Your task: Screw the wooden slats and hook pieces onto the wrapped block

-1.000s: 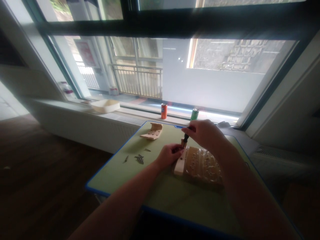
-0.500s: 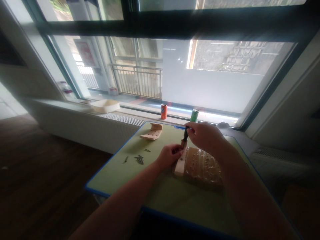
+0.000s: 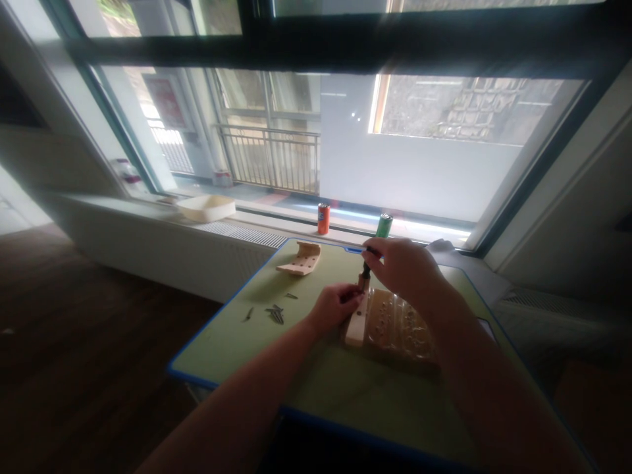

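Note:
My right hand is closed around the dark handle of a screwdriver, which stands nearly upright. Its lower end meets the far part of a pale wooden piece with holes. My left hand grips that piece from the left, fingertips close to the screwdriver's lower end; whether a screw is between them is hidden. Right of the wood lies a brown board under clear, shiny plastic, partly covered by my right forearm. Several screws are scattered on the table left of my left hand.
A curved wooden part with holes lies at the green table's far left. On the windowsill stand an orange can, a green can behind my right hand, and a cream basin. A large window is behind.
My right hand has shifted very slightly left and turned a little on the screwdriver handle. My left hand and the wooden piece stay in place.

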`<action>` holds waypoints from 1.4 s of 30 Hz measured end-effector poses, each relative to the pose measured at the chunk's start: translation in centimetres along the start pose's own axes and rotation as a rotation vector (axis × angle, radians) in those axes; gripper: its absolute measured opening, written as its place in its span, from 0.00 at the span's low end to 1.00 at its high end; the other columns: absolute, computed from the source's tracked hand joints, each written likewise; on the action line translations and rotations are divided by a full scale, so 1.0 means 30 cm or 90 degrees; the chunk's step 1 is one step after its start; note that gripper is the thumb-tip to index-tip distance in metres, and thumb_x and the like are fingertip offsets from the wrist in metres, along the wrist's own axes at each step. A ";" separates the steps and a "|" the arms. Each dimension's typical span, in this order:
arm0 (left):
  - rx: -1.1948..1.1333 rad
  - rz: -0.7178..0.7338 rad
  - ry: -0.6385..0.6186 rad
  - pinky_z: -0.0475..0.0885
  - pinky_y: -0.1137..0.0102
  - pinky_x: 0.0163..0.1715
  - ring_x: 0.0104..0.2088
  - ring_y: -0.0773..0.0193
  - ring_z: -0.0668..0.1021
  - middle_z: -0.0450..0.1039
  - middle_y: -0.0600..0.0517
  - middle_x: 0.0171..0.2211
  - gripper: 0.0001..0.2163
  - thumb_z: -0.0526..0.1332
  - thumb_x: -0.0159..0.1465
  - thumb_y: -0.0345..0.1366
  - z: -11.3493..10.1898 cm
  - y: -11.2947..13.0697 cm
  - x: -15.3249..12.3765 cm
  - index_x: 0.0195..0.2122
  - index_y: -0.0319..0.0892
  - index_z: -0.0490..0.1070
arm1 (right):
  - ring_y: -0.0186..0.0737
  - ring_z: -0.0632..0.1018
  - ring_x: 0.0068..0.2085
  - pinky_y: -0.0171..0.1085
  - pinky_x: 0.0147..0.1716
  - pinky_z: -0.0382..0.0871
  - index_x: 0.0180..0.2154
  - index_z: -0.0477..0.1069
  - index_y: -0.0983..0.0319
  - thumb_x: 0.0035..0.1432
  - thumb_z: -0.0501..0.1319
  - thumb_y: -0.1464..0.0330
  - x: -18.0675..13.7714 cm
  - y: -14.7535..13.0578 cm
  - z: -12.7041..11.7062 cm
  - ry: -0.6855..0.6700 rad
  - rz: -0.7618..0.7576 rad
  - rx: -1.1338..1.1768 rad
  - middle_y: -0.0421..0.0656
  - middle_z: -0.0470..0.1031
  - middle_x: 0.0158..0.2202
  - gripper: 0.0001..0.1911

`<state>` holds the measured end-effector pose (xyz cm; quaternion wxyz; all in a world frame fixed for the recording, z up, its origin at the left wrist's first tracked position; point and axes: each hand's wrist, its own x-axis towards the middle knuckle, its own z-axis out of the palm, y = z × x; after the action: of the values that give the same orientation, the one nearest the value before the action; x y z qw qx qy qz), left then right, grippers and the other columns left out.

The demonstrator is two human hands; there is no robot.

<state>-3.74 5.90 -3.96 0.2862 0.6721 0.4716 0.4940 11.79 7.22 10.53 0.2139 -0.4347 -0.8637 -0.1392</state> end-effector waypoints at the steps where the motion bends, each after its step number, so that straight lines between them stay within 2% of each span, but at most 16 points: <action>1: 0.005 0.002 -0.002 0.70 0.72 0.33 0.32 0.65 0.76 0.77 0.49 0.35 0.14 0.59 0.58 0.40 0.000 0.000 0.000 0.42 0.38 0.74 | 0.41 0.76 0.31 0.36 0.28 0.62 0.43 0.72 0.55 0.60 0.48 0.59 0.000 0.001 0.002 0.001 -0.007 0.005 0.43 0.77 0.31 0.17; 5: 0.030 0.011 0.001 0.69 0.73 0.32 0.31 0.65 0.75 0.77 0.49 0.34 0.14 0.59 0.59 0.40 -0.005 0.006 0.000 0.41 0.38 0.75 | 0.41 0.76 0.31 0.36 0.28 0.62 0.42 0.72 0.56 0.61 0.46 0.62 0.001 0.008 0.004 -0.012 -0.010 -0.001 0.44 0.77 0.30 0.18; 12: 0.023 0.021 -0.001 0.70 0.72 0.34 0.33 0.64 0.76 0.78 0.49 0.35 0.14 0.60 0.58 0.39 -0.007 0.012 -0.003 0.42 0.38 0.75 | 0.36 0.72 0.24 0.33 0.23 0.58 0.31 0.71 0.62 0.59 0.48 0.60 0.002 0.000 -0.004 -0.010 0.033 0.004 0.45 0.74 0.25 0.17; 20: 0.012 0.004 0.004 0.71 0.73 0.34 0.33 0.64 0.77 0.78 0.49 0.36 0.15 0.60 0.59 0.41 0.000 0.012 -0.001 0.42 0.38 0.75 | 0.39 0.76 0.31 0.35 0.28 0.61 0.46 0.71 0.53 0.61 0.48 0.62 -0.004 0.001 0.009 -0.007 -0.033 0.050 0.42 0.77 0.31 0.17; 26: 0.034 0.022 0.001 0.70 0.73 0.32 0.31 0.65 0.76 0.78 0.50 0.34 0.14 0.59 0.59 0.41 -0.007 0.023 -0.003 0.41 0.38 0.75 | 0.38 0.76 0.31 0.34 0.28 0.61 0.49 0.69 0.56 0.62 0.46 0.66 -0.003 0.009 0.008 -0.037 -0.044 0.076 0.44 0.78 0.34 0.18; 29: 0.048 0.022 0.008 0.70 0.73 0.32 0.31 0.65 0.76 0.78 0.50 0.33 0.14 0.59 0.59 0.41 -0.007 0.026 -0.004 0.41 0.39 0.75 | 0.37 0.75 0.30 0.33 0.26 0.60 0.47 0.70 0.57 0.62 0.47 0.64 0.001 0.011 0.004 -0.037 -0.032 0.072 0.43 0.77 0.32 0.17; 32: 0.036 0.024 0.006 0.69 0.73 0.33 0.31 0.66 0.75 0.77 0.50 0.34 0.13 0.59 0.59 0.40 -0.005 0.026 -0.005 0.41 0.39 0.75 | 0.37 0.73 0.27 0.34 0.24 0.57 0.38 0.72 0.59 0.59 0.51 0.57 0.003 0.016 -0.001 -0.028 -0.008 0.053 0.42 0.76 0.28 0.16; 35: 0.027 0.018 0.010 0.68 0.73 0.31 0.30 0.67 0.74 0.76 0.51 0.33 0.13 0.60 0.58 0.41 -0.004 0.024 -0.007 0.40 0.39 0.75 | 0.35 0.70 0.24 0.34 0.22 0.55 0.30 0.71 0.60 0.56 0.53 0.51 0.005 0.017 -0.003 -0.020 0.019 0.047 0.41 0.74 0.26 0.20; 39: 0.039 0.000 0.083 0.64 0.75 0.25 0.23 0.71 0.68 0.70 0.55 0.23 0.18 0.64 0.54 0.46 -0.005 0.021 -0.009 0.41 0.39 0.74 | 0.33 0.68 0.23 0.33 0.22 0.54 0.30 0.70 0.60 0.55 0.53 0.50 0.008 0.002 0.009 -0.005 0.023 0.070 0.41 0.73 0.25 0.21; 42: 0.021 -0.013 0.132 0.62 0.76 0.23 0.22 0.72 0.65 0.66 0.57 0.22 0.19 0.65 0.52 0.47 -0.004 0.022 -0.007 0.40 0.39 0.74 | 0.33 0.68 0.23 0.33 0.22 0.54 0.31 0.70 0.60 0.55 0.52 0.48 0.007 -0.015 0.024 0.000 0.016 0.097 0.41 0.72 0.25 0.23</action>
<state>-3.64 5.46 -3.44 0.2301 0.6173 0.5134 0.5500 11.13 7.40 9.99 0.2479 -0.4282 -0.8662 -0.0703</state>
